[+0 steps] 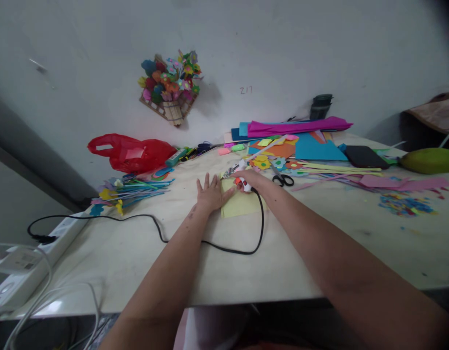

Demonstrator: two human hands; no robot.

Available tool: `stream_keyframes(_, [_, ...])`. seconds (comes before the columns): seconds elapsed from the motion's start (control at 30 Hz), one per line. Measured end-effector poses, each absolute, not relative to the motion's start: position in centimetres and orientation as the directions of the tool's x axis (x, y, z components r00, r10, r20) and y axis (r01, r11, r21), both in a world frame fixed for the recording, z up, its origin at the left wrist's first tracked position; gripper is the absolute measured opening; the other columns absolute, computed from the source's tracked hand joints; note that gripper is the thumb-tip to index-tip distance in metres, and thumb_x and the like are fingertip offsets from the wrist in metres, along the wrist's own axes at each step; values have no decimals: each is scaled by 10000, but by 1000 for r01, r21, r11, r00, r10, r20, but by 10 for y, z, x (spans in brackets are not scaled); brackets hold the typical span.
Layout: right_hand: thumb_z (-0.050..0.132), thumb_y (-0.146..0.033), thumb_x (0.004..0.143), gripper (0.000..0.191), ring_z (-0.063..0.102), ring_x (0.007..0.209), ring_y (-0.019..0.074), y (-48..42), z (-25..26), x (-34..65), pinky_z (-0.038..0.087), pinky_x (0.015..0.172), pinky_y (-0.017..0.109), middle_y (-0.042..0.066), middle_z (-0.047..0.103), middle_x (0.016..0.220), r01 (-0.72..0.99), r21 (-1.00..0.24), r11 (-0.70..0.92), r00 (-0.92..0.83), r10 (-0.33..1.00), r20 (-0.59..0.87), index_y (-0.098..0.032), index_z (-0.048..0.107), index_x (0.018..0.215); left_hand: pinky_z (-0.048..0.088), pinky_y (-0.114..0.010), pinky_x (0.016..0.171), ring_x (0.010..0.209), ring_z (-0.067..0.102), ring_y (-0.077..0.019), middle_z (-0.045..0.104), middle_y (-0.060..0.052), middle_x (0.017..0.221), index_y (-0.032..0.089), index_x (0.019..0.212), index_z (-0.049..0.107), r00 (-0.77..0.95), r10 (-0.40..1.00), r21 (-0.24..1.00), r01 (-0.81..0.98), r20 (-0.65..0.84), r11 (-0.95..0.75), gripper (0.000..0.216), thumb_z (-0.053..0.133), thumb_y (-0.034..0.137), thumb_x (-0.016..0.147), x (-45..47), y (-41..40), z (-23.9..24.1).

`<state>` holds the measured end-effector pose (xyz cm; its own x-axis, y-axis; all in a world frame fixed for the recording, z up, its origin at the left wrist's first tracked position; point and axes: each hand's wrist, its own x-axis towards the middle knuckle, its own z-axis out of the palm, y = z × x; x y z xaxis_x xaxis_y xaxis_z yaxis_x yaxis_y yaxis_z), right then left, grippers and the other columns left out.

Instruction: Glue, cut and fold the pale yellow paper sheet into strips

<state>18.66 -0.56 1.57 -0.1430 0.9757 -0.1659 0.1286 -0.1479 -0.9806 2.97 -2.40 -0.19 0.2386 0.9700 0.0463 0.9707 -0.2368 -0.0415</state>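
My left hand (209, 193) lies flat on the table with fingers spread, its thumb pressing the left edge of a pale yellow paper sheet (241, 206). Just to its right, my right hand (250, 179) is closed round a white glue gun (238, 176) with a red trigger, held over the top of the yellow sheet. The gun's black cord (180, 236) loops across the table to a white power strip (60, 236) at the left.
Black-handled scissors (282, 179) lie right of my right hand. Coloured paper sheets (299, 138), paper flowers and strips cover the back and right. A red plastic bag (131, 153), flower sticks (131, 190), a black phone (366, 156) and a green fruit (430, 160) also sit on the table.
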Motion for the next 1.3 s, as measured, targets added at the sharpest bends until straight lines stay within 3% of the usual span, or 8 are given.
stream_keyframes(0.53, [601,-330,720,209,458,300,104,0,10,187,338,287,190,1,522,383,132,-982,-136,-62,987,-145,-136,535,677,-51,-539,1051,1344,5,-304,291,-79,1424,145,1345,358,298,943,-116,952,149,-282,876,71,715,745,36,-25,2])
stream_keyframes(0.73, [593,-323,733,213,445,295,96,-1,12,188,324,285,183,-3,507,374,72,-988,-134,-48,989,-138,-144,503,662,-45,-534,1052,1342,72,-289,370,-57,1384,201,1306,422,283,933,-80,959,223,-272,774,46,648,798,31,-20,0])
stream_keyframes(1.07, [615,-366,725,249,467,317,99,4,12,182,336,298,184,-6,533,413,56,-984,-166,-76,982,-170,-138,516,710,-1,-531,1055,1346,-53,-263,216,-9,1457,225,1390,238,220,969,12,975,112,-223,702,61,600,822,21,0,-11])
stream_keyframes(1.3, [626,-353,718,244,452,311,96,6,17,179,343,303,193,-15,514,407,63,-977,-202,-69,976,-207,-134,522,705,53,-525,1054,1344,-21,-286,139,-30,1476,210,1405,174,220,976,39,975,-4,-220,760,54,644,794,18,10,-8])
